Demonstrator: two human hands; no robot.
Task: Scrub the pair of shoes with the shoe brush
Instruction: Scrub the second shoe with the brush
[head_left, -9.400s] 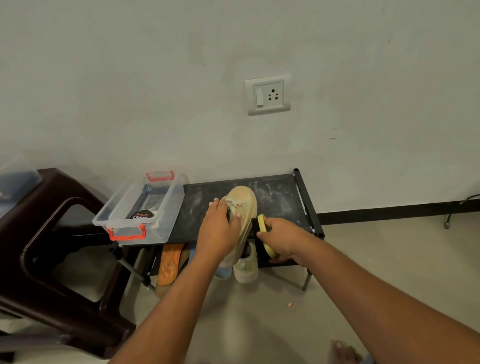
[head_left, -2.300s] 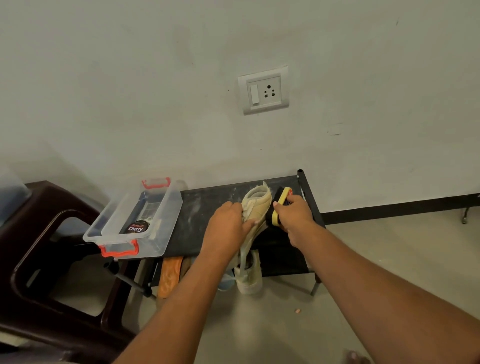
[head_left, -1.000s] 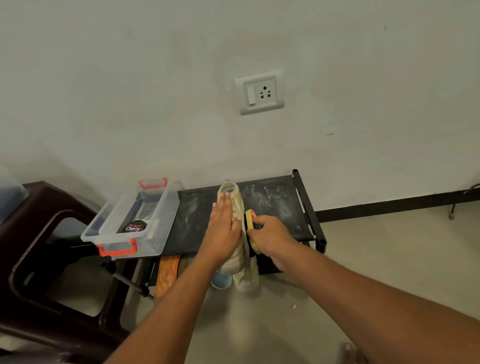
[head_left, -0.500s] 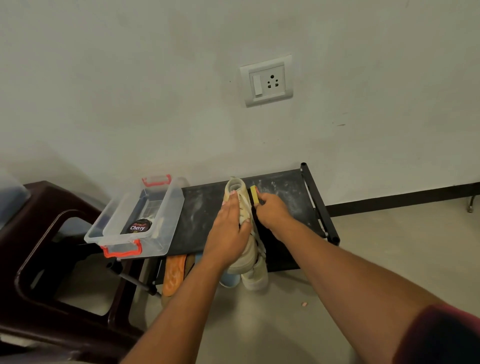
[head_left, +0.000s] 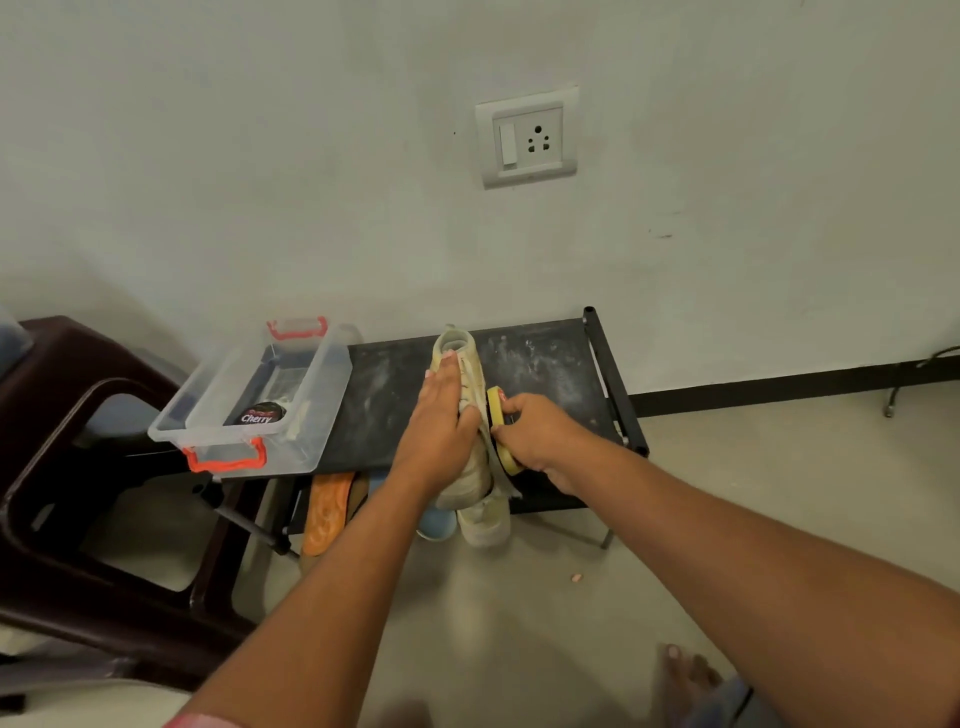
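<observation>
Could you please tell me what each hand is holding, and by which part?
The right hand grips the yellow shoe brush around its back. The left hand presses flat, fingers straight, against the cream shoe, steadying it.

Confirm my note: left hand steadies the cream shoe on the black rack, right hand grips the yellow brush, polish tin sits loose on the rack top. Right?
One slip: the head view shows the polish tin inside the clear box, not loose on the rack. Correct: left hand on the shoe, right hand gripping the brush.
</observation>
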